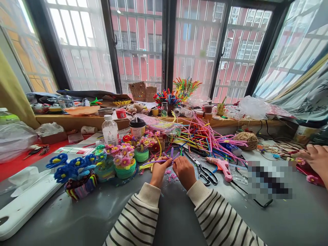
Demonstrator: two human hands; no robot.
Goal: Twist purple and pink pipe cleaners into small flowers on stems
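Both my hands meet over the middle of the grey table (176,212). Purple pipe cleaners (172,153) fan out upward between my fingertips, joined near the centre. My left hand (160,170) pinches them from the left, with one strand pointing left past the thumb. From the right, my right hand (183,172) closes its fingers on the same purple piece. The exact join is partly hidden by the fingers. Small pink scraps (171,176) lie on the table just beneath and between the hands.
Scissors (205,172) and a pink glue gun (221,166) with a black cord lie right of my hands. Potted flowers (125,160) and a bottle (110,130) stand left. Behind is a pipe cleaner heap (205,136). Another person's hand (316,159) is at the far right.
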